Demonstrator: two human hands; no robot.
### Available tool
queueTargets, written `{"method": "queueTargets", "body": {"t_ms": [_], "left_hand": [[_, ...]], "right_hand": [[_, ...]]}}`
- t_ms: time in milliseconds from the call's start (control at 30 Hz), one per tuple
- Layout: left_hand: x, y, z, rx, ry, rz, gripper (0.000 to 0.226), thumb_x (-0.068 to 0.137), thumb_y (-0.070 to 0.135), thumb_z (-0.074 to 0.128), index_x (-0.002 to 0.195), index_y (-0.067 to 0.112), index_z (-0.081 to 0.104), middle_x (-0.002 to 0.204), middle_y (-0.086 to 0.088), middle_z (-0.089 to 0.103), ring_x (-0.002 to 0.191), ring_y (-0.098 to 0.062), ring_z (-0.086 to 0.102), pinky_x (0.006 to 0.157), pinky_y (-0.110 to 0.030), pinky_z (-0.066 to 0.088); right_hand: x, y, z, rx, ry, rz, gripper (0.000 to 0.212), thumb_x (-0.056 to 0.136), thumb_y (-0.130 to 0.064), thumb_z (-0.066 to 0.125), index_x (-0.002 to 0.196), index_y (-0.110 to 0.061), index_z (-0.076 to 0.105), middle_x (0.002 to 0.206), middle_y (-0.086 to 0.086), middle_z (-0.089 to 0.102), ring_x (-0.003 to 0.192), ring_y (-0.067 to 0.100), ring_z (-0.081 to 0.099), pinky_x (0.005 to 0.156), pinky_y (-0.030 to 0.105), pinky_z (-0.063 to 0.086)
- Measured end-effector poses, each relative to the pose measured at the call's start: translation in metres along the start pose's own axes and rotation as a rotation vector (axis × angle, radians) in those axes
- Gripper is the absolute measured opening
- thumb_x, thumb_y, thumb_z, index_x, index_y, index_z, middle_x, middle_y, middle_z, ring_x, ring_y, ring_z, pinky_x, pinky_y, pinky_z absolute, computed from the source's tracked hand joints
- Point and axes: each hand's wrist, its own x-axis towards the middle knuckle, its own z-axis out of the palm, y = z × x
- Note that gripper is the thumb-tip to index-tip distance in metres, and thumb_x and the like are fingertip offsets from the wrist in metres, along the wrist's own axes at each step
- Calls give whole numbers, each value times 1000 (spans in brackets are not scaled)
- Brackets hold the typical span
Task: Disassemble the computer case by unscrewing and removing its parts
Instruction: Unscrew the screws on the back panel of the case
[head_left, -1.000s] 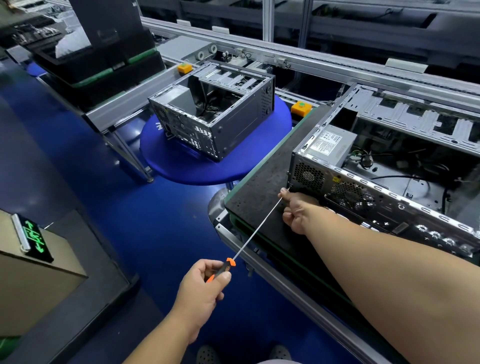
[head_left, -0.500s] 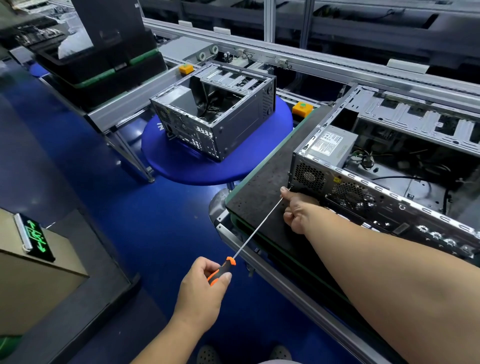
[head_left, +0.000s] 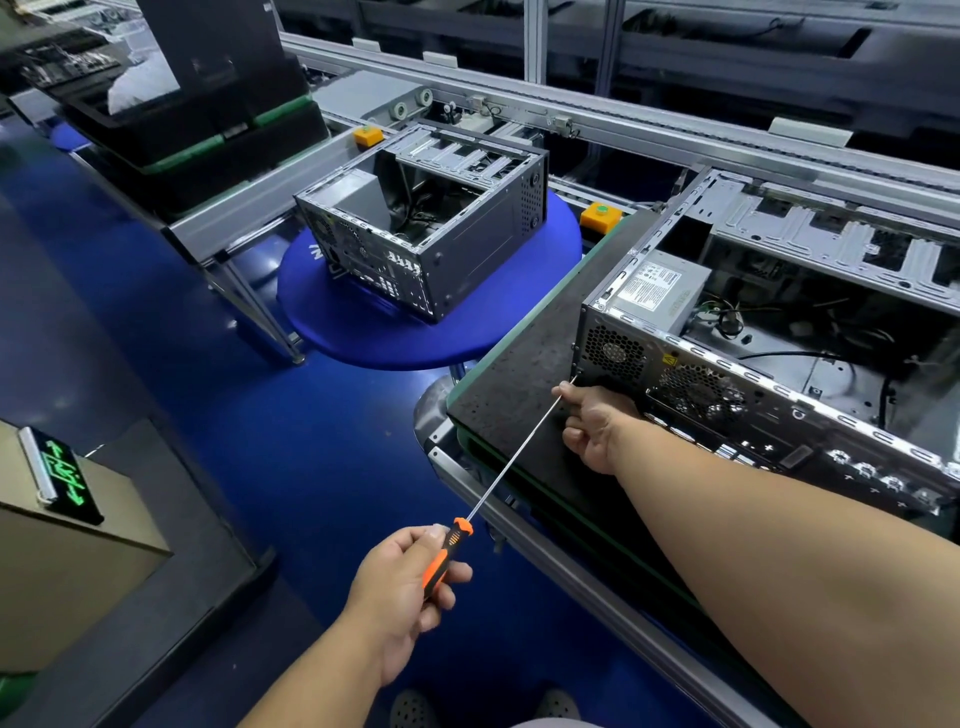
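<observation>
An open computer case (head_left: 779, 395) lies on its side on a black mat (head_left: 519, 374), rear panel facing me, with a grey power supply (head_left: 660, 288) inside. My left hand (head_left: 405, 582) grips the orange and black handle of a long screwdriver (head_left: 449, 551). Its thin shaft runs up and to the right, and its tip sits at the lower left corner of the rear panel. My right hand (head_left: 592, 426) rests against that corner with curled fingers and pinches the shaft near the tip. The screw itself is too small to make out.
A second stripped case (head_left: 431, 234) stands on a round blue table (head_left: 363, 338) to the left. A conveyor rail (head_left: 571, 587) runs along the mat's near edge. Orange buttons (head_left: 600, 215) sit by the line. A box with a green sign (head_left: 62, 473) stands at the left.
My left hand has turned slightly on the handle. The shaft tip and my right hand stay at the same corner of the case.
</observation>
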Motion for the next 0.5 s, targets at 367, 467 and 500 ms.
{"method": "queueTargets", "body": {"t_ms": [367, 467, 500], "left_hand": [[4, -4, 3, 51, 60, 100, 20, 93, 14, 78, 111, 14, 71, 95, -10, 72, 63, -17, 60, 48, -28, 39], [4, -5, 3, 131, 89, 148, 26, 87, 10, 84, 108, 18, 71, 88, -4, 72, 64, -14, 59, 51, -26, 43], [3, -5, 2, 153, 94, 157, 27, 85, 10, 85, 107, 18, 70, 85, -3, 71, 65, -15, 58, 52, -26, 43]], "right_hand": [[19, 2, 3, 28, 127, 0, 25, 86, -19, 82, 76, -14, 60, 65, -3, 57, 28, 6, 20, 32, 14, 19], [24, 2, 5, 10, 169, 16, 34, 80, -25, 88, 73, -16, 56, 43, -6, 41, 27, 7, 21, 34, 14, 21], [25, 3, 6, 14, 178, 14, 35, 79, -25, 89, 73, -15, 56, 40, -7, 38, 27, 7, 22, 34, 14, 21]]}}
